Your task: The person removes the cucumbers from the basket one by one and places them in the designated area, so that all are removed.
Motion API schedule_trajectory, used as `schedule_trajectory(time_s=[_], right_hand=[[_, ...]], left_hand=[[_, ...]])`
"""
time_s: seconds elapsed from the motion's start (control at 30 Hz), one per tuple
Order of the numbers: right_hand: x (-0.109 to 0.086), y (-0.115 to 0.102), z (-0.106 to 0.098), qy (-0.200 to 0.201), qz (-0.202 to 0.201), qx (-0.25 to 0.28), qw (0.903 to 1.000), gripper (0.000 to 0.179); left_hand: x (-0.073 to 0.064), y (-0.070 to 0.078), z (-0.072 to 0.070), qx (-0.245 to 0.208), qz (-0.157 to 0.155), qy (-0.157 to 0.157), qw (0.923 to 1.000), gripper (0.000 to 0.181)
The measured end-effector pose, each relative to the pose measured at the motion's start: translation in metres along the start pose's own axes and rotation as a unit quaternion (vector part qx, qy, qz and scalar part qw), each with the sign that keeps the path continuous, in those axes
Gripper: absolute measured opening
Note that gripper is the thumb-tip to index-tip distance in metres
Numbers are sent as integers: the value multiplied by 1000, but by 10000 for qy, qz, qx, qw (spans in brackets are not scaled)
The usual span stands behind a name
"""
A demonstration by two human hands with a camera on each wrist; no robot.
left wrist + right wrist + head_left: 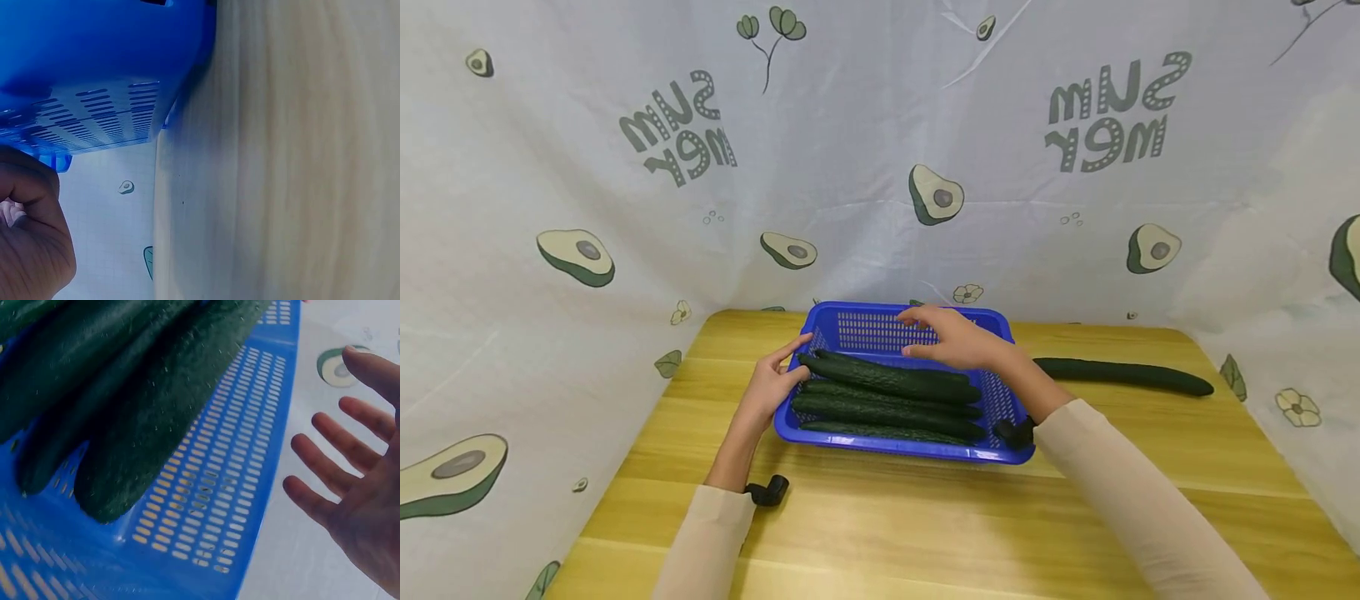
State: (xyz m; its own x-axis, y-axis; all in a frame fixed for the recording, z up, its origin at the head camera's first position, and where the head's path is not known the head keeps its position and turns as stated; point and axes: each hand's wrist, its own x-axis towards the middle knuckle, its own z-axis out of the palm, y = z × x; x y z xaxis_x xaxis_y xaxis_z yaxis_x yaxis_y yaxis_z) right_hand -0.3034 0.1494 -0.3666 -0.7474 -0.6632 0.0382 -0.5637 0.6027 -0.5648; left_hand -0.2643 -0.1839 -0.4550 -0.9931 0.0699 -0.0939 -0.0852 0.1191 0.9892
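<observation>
A blue plastic basket [910, 451] with slotted walls stands on the table. Several long dark-green cucumbers [887, 381] lie side by side in it, mostly toward the front. My left hand [767, 387] grips the basket's left rim, thumb over the inner side; in the left wrist view its curled fingers [31, 231] are up against the rim. My right hand [958, 337] hovers over the back right of the basket, holding nothing. Its fingers [319, 462] are spread and apart from the cucumbers in the right wrist view.
Another long cucumber [1123, 375] lies on the wooden table [880, 533], right of the basket and partly hidden by my right arm. A white curtain [865, 167] printed with avocados hangs behind the table and along both sides.
</observation>
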Motion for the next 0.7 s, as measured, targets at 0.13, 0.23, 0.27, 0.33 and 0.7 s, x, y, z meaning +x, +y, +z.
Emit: schedule_trajectory(time_s=[0.13,0.23,0.27,0.33,0.7], right_hand=[[7,-1,8,-315,21,-90,9995,64],[13,2,16,-564,62,-188,9982,64],[15,2,18,-642,66,-231,9976,64],[18,4,23,-803,80,-229,9965,64],[28,11,41,-1255,87,-542,9906,54]], left_hand=[[0,1,0,25,9,-3,10000,63],[0,1,0,-3,15,9,10000,63],[0,1,0,-16,12,16,10000,63],[-1,1,0,-24,15,40,10000,63],[2,0,0,-48,45,53,10000,61]])
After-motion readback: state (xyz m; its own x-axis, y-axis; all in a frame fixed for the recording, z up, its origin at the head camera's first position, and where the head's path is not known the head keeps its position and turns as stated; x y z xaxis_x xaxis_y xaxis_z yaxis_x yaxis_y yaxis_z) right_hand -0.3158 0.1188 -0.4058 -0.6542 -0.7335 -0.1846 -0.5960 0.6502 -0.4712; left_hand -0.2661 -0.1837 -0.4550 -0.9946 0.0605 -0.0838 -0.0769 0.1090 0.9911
